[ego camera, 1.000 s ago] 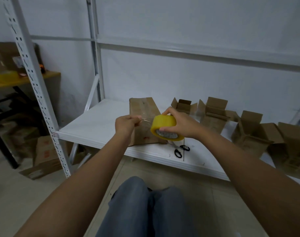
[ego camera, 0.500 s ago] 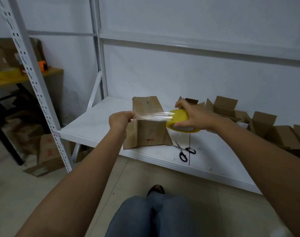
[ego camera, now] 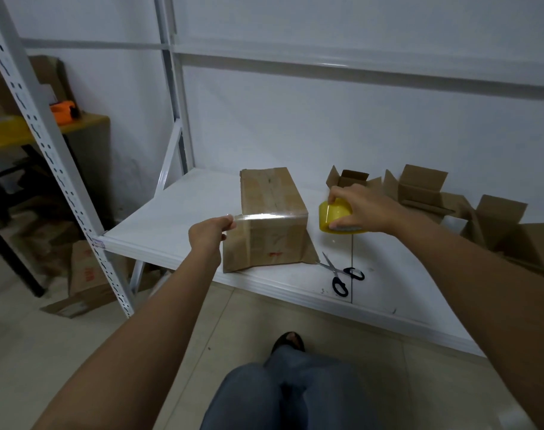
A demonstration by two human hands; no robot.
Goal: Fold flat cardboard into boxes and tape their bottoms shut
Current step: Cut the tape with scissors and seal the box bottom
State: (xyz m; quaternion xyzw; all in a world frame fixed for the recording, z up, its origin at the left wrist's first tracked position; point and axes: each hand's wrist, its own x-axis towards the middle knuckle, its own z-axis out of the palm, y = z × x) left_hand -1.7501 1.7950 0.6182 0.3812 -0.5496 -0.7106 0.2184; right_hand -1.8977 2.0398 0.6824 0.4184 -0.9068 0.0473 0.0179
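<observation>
Fingers (ego camera: 230, 219) of your left hand (ego camera: 207, 234) pinch the loose end of the clear tape (ego camera: 269, 216). It stretches to the right, across the near top edge of the brown box (ego camera: 270, 226). That box sits on the white shelf (ego camera: 177, 209). Right of it, your right hand (ego camera: 362, 207) is curled around the yellow tape roll (ego camera: 332, 217). Black scissors (ego camera: 340, 276) lie on the shelf near you. More open boxes (ego camera: 419, 189) stand far right.
</observation>
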